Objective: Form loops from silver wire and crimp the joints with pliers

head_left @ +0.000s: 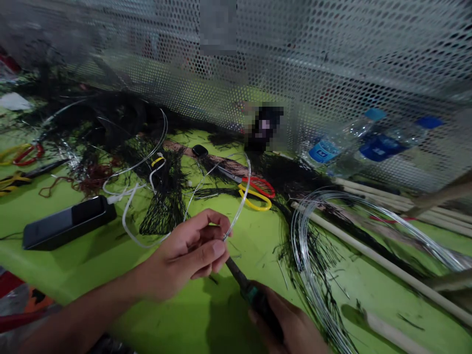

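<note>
My left hand is closed, with thumb and fingers pinching the end of a thin silvery wire that curves up and back in a loop. In my right hand, at the lower edge, is a pair of pliers, seen edge-on, with a dark metal nose and a green and black handle. The nose points up to my left fingertips, close to the wire end; whether it grips the wire is hidden. Beyond my hands lie scissors with red and yellow handles.
A coil of wire and wooden sticks lie on the green table at right. Black netting, a white cable and a dark box-shaped device are at left. Bottles stand near the perforated panel.
</note>
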`<state>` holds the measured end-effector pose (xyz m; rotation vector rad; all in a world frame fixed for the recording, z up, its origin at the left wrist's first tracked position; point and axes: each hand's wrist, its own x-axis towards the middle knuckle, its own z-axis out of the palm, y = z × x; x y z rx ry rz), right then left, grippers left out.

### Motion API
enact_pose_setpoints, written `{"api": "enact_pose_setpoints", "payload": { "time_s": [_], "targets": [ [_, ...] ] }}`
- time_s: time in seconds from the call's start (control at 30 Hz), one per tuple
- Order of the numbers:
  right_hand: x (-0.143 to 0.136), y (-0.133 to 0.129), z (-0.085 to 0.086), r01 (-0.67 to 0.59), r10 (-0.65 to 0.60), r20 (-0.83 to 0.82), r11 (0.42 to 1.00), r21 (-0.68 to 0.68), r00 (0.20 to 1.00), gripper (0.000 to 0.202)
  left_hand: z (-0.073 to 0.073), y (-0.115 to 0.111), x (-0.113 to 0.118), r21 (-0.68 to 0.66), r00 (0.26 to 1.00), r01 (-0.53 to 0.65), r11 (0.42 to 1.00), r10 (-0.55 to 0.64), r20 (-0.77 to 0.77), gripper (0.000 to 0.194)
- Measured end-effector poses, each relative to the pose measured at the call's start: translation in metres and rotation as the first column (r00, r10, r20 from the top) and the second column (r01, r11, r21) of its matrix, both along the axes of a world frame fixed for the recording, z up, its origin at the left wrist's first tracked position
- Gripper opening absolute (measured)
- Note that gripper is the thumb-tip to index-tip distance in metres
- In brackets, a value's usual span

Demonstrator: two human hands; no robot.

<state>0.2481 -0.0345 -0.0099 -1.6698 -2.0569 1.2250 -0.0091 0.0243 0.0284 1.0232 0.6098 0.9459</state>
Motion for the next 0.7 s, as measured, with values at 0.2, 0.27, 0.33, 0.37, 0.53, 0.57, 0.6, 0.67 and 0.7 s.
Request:
{"api": "enact_pose_setpoints", "payload": {
  "time_s": [0.2,0.27,0.33,0.37,0.53,0.57,0.6,0.67,0.7],
  "targets": [
    [0.004,0.000,0.003,0.087,-0.088,0.005,0.993,0.086,0.996,0.035,-0.001,-0.002,0.001,0.200,0.938,-0.098,0.975,0.158,-0.309,0.019],
    [0.005,-0.001,0.002,0.141,-0.148,0.015,0.967,0.213,0.989,0.034,-0.003,-0.004,0.004,0.266,0.909,-0.096,0.959,0.193,-0.368,0.021],
    [0.004,-0.003,-0.002,0.149,-0.176,0.032,0.904,0.400,0.984,0.037,-0.005,-0.006,0.006,0.305,0.897,-0.095,0.948,0.214,-0.387,0.023],
    [0.003,-0.003,-0.005,0.134,-0.180,0.046,0.857,0.498,0.983,0.043,-0.005,-0.007,0.006,0.319,0.893,-0.090,0.944,0.219,-0.394,0.024],
    [-0.008,-0.002,-0.013,0.049,-0.204,0.137,0.705,0.707,0.969,0.071,-0.008,-0.014,0.011,0.350,0.881,-0.023,0.937,0.184,-0.436,0.024],
    [-0.010,-0.002,-0.013,0.036,-0.203,0.151,0.701,0.712,0.967,0.075,-0.008,-0.016,0.012,0.357,0.880,-0.015,0.934,0.182,-0.439,0.024],
    [-0.011,-0.001,-0.012,0.019,-0.196,0.164,0.696,0.718,0.967,0.078,-0.009,-0.017,0.013,0.364,0.878,-0.006,0.931,0.179,-0.443,0.025],
    [-0.013,0.000,-0.012,-0.013,-0.179,0.187,0.688,0.725,0.966,0.081,-0.010,-0.019,0.015,0.374,0.878,0.009,0.928,0.172,-0.447,0.026],
    [-0.014,0.000,-0.011,-0.021,-0.175,0.193,0.687,0.727,0.966,0.081,-0.010,-0.020,0.016,0.375,0.880,0.013,0.927,0.167,-0.444,0.026]
  ]
}}
